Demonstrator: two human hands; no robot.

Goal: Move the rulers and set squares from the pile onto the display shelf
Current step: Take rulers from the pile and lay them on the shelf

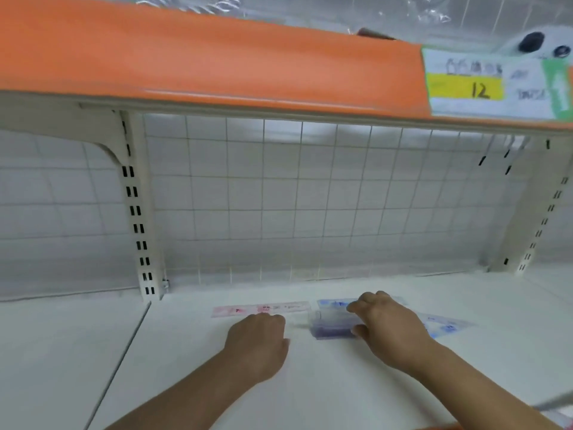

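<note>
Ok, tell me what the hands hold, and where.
Right hand grips the blue stack at its right end; left hand touches the pink ruler, grip unclear.

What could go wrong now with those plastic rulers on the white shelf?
The right hand grips the blue stack from above; its pieces could fan out and slide across the white shelf. The left hand sits at the near edge of the pink ruler and might nudge it crooked. The blue piece beside the right wrist could get dragged along.

Your forearms reach in from the lower frame. Left hand [259, 339] curled at centre; right hand [387, 324] clasps the blue pile [333, 325].
</note>
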